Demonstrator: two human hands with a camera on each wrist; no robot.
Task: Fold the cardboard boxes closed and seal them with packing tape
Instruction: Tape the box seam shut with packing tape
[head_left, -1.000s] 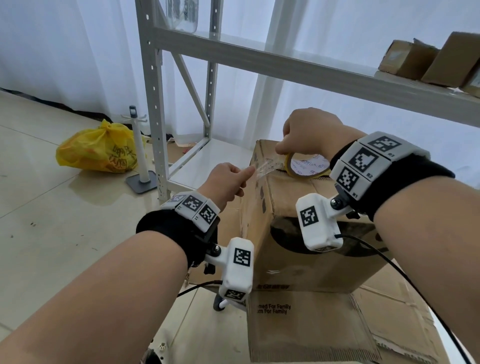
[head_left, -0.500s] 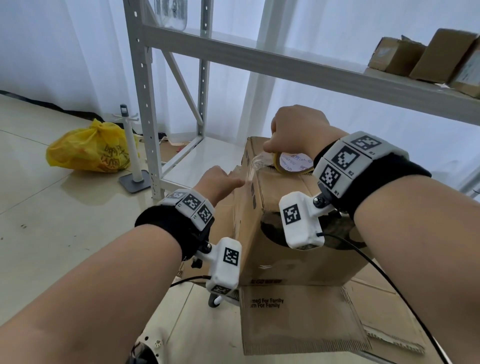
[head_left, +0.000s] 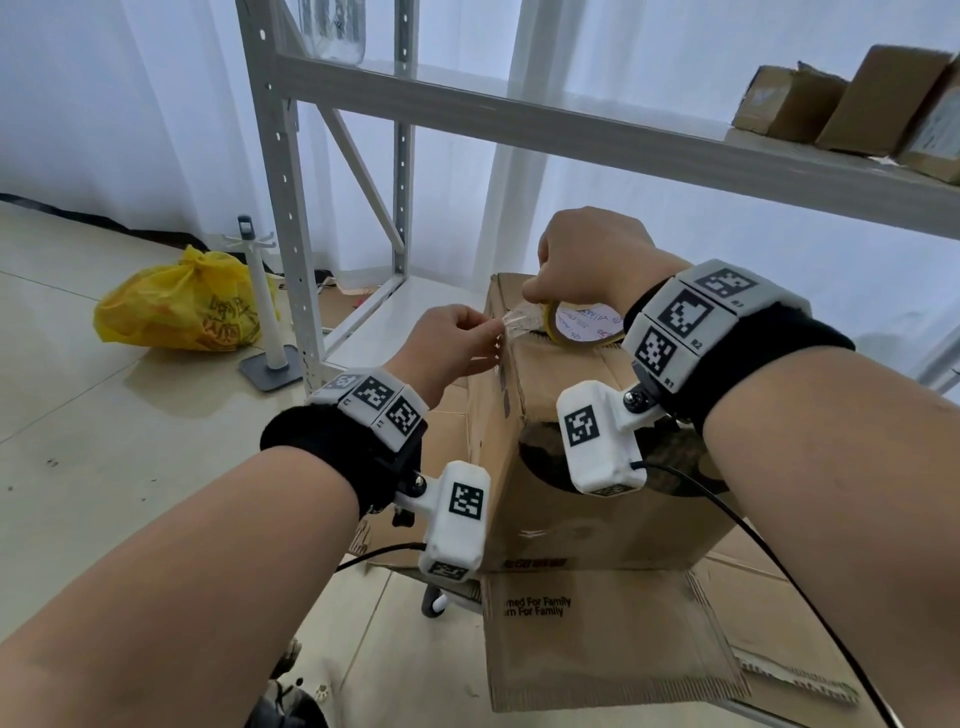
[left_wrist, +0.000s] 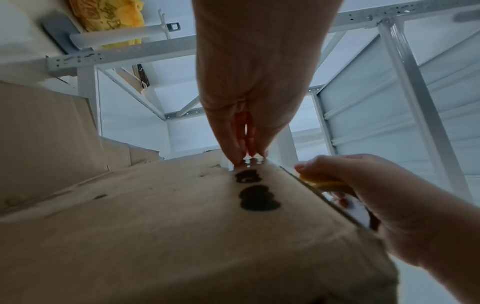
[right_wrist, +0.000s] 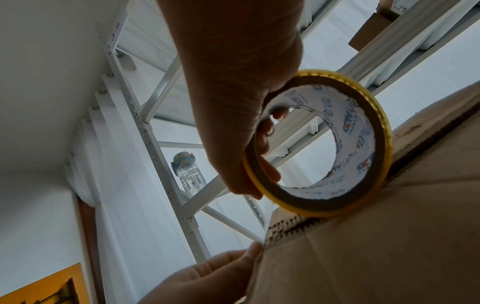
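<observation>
- The left hand (head_left: 451, 340) pinches the free end of the clear tape strip (head_left: 521, 326) between thumb and fingertips, right at the box's upper left edge; in the left wrist view the fingertips come down onto that edge.
- The strip is thin, limp film, sticky on one side, so I judge it will curl or cling to itself if it goes slack. It is best held by its very end and kept taut.
- The cardboard box (head_left: 587, 499) stands on flattened cardboard on the floor, in front of the metal shelving, top flaps folded shut. Its corrugated walls look stiff enough to take pressing, though the flaps may give along the centre seam, which the right wrist view shows under the roll.
- The tape roll (head_left: 584, 326) sits on edge on the box top, touching it over the seam. It is light and rigid, with a cardboard core, and best held through that core.
- The right hand (head_left: 589, 257) grasps the roll that way, fingers curled through the core and thumb on the outer rim, so it can turn as the tape pays out.
</observation>
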